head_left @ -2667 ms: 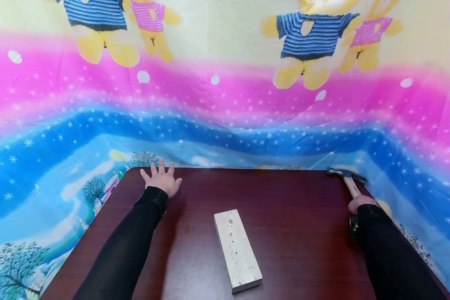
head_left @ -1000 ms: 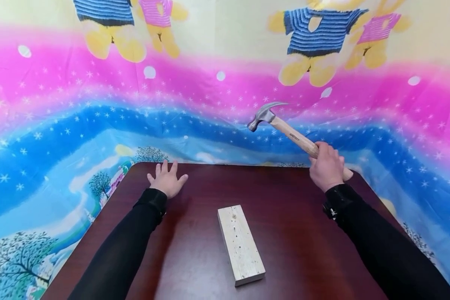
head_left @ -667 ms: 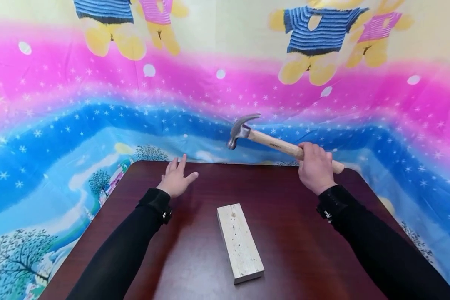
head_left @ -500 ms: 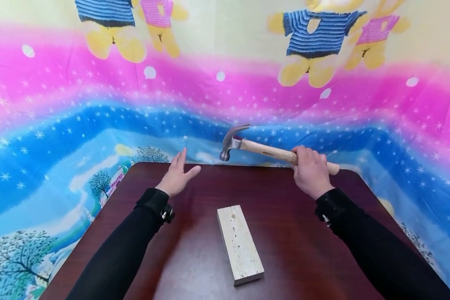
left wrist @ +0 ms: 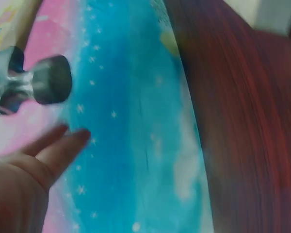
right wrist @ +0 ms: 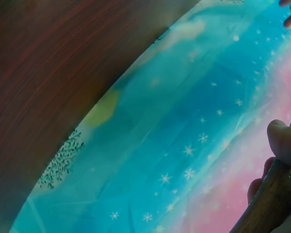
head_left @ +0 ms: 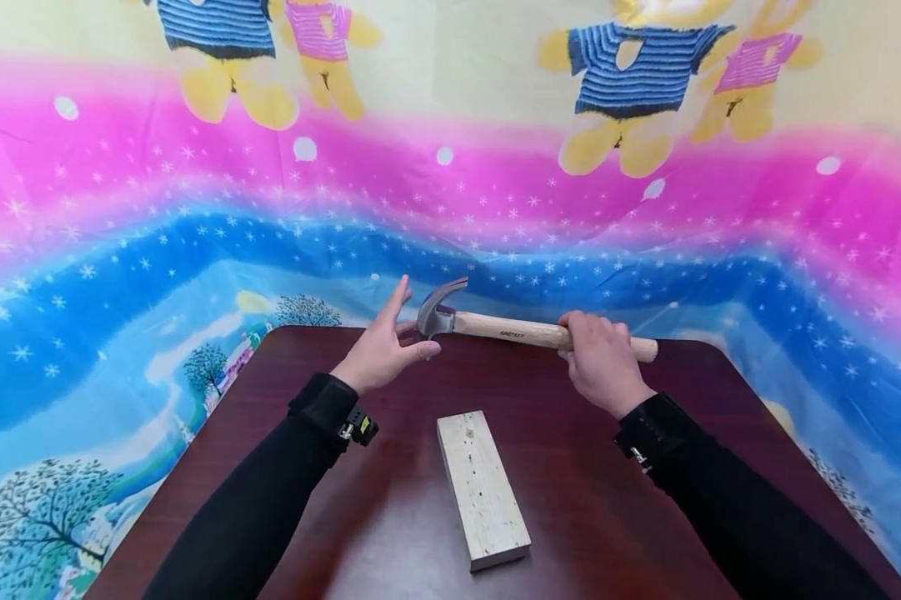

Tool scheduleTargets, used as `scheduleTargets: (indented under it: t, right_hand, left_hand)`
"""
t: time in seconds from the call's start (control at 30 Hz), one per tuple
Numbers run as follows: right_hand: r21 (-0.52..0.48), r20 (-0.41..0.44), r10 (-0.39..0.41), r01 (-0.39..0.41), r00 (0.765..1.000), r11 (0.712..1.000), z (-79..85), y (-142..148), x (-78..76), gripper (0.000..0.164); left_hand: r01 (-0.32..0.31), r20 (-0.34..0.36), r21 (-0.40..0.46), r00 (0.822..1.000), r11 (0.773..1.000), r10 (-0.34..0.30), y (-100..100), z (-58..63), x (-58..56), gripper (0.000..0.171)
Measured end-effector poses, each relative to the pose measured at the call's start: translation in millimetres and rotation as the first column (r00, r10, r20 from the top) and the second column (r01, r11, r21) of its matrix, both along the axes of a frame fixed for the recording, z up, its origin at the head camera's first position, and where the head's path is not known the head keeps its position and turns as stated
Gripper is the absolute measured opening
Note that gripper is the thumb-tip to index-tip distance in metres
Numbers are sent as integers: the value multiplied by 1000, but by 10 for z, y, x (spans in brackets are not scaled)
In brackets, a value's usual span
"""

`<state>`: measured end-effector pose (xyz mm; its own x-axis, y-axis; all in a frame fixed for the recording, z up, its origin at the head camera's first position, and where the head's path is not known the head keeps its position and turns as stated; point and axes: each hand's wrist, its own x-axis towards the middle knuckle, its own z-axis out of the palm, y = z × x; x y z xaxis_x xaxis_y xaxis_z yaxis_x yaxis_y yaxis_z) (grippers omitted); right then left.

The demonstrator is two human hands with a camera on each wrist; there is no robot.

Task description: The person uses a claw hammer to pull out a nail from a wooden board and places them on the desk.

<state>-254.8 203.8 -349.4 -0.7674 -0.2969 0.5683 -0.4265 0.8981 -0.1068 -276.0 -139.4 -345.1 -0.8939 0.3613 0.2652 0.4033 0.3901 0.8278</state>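
My right hand (head_left: pixel 606 362) grips the wooden handle of a claw hammer (head_left: pixel 510 328), held roughly level above the far part of the table. The metal head points left, with its claw curving upward. Beside that head is my left hand (head_left: pixel 378 346), its thumb and fingers spread. In the left wrist view a gap shows between the hammer (left wrist: pixel 51 80) and the fingers (left wrist: pixel 65 150). The right wrist view catches only the handle's lower part, with a thumb (right wrist: pixel 285 141) across it. A pale wooden block (head_left: pixel 483 492) lies on the table, nearer than both hands.
The dark reddish-brown table (head_left: pixel 593 483) has rounded far corners. A printed cloth (head_left: pixel 495 200) with bears and snowflakes hangs behind it and along both sides. Small dark marks dot the block's top face.
My right hand has brought the hammer from the table's far right corner to the middle, lately lowering it leftward. My left hand has lifted and moved right to the hammer's head. The block stays put.
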Motion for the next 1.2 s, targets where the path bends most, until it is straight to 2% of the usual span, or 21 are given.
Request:
scheduleTargets:
  t: [0.07,0.23,0.27,0.53,0.6,0.67,0.7,0.77,0.83,0.87,0.9,0.93,1.0,1.03,1.07,1.1,1.13,1.2]
  right_hand:
    - [3,10,9,-9,1000,1000,-16,-34,28,33]
    - [38,41,25,-27,999,999,-36,-88,90,33]
    - [45,40,27,-29,999,999,-33,-90,93,33]
    - [12,7,52,-52,999,999,-32,-91,141,37]
    - [-13,-34,60,-61,998,998,-51,-98,169,42]
    - [-52,-112,77,-83,991,995,-64,-107,204,50]
    - [-82,-169,93,-108,981,991,-60,-116,224,54]
    - [-149,-305,140,-192,942,970,-44,-134,264,56]
    - [-204,-398,200,-299,895,932,-25,-151,317,51]
    - [-224,-417,225,-339,881,914,-15,-158,346,46]
    - [-260,-394,245,-364,886,895,-9,-159,381,40]
    - [-316,-330,261,-367,907,875,-8,-157,413,35]
    - [-463,-119,292,-314,949,829,-13,-126,450,37]
    - [-545,5,312,-259,950,797,-16,-95,452,42]
    - [-632,112,339,-196,934,750,-13,-60,443,50]
    - [-719,199,376,-126,905,684,-4,-23,426,58]
    - [-804,238,432,-73,870,591,14,15,399,65]
    - [-927,201,560,-29,803,375,52,93,339,74]
  left_hand:
    - [19,18,19,1000,1000,-19,34,13,-7,97]
    - [-19,36,-5,999,1000,19,38,-7,-4,49]
    - [-28,41,4,999,1000,28,33,-11,0,44]
    - [-12,56,69,998,998,8,-2,6,47,38]
    - [-11,60,85,998,996,6,-16,26,60,39]
    - [-6,48,89,999,996,2,-28,50,64,41]
    - [-5,45,97,999,995,1,-32,62,66,41]
    - [-11,30,106,1000,994,8,-41,89,75,41]
    - [-25,15,125,1000,992,23,-57,108,74,41]
    - [-38,10,136,999,990,37,-67,117,73,41]
    - [-49,9,152,999,987,49,-80,128,72,40]
    - [-58,11,168,998,984,57,-93,138,71,41]
    - [-70,31,209,997,975,66,-117,161,69,44]
    - [-74,40,226,997,971,67,-125,174,72,45]
    - [-76,52,246,997,966,65,-127,186,75,46]
    - [-72,65,270,996,960,56,-122,197,80,46]
    - [-68,76,294,996,954,47,-112,204,86,46]
    - [-44,95,340,995,939,13,-77,208,97,45]
